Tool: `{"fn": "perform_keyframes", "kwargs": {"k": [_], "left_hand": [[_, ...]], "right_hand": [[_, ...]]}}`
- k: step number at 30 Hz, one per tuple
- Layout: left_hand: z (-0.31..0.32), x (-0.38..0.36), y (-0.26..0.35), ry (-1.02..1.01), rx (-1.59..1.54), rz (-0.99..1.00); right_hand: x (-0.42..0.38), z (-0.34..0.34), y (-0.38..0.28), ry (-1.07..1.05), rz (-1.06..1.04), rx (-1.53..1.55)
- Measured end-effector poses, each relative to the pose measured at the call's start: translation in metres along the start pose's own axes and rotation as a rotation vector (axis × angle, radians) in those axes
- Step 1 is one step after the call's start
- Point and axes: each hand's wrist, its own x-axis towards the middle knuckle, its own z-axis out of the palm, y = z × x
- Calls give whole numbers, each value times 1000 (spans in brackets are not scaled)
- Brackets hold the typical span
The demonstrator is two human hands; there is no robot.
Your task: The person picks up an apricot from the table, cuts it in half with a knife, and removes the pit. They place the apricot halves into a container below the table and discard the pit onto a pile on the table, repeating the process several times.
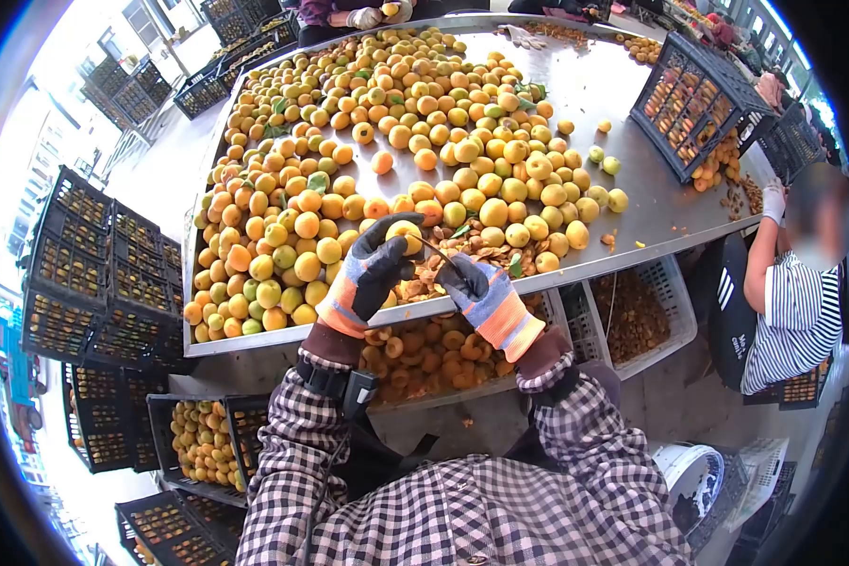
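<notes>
My left hand point(363, 280), in a black, grey and orange work glove, is closed around a yellow apricot point(405, 233) just above the near edge of the metal table. In my right hand point(489, 300), gloved alike, is a thin, dark, curved tool point(434, 250); its tip reaches to the apricot, and its exact kind is not clear. Whole apricots point(292, 226) are heaped across the table behind and left of my hands. Close beyond my right hand lies a pile of brown pits point(486, 257). Under the table edge, a container holds halved apricots point(434, 354).
A white crate point(684, 316) of brown pits stands at the right below the metal table point(623, 203). Beyond it sits a person in a striped shirt point(792, 321). A tilted black crate point(693, 104) spills apricots at the table's far right. Stacked black crates point(104, 264) fill the left.
</notes>
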Motion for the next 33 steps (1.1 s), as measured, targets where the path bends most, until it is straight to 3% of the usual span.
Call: {"fn": "perform_keyframes", "kwargs": {"k": [8,15,17,18,20,22,25,28,31,33], "left_hand": [[-9,2,-6,-50,176,37],[3,-4,-16,33,-59,1],[-15,1,-18,-36,244,84],[-18,3,-11,-78,251,36],[-21,7,2,-147,385,127],[-20,5,6,-144,421,145],[-15,1,4,-156,416,126],[5,-4,-18,33,150,185],[18,-11,-31,139,-119,28],[18,-11,-24,81,-56,49]], "right_hand": [[1,-5,12,1,-50,-169],[-1,8,22,-32,-76,-32],[-3,8,20,-44,-34,64],[-2,7,16,-74,-5,30],[-4,4,6,-113,24,-8],[-7,1,-18,-68,-66,-372],[-8,8,11,40,-213,-315],[-12,23,27,127,-262,-327],[-10,27,31,82,-189,-356],[-7,29,34,139,-275,-410]]}}
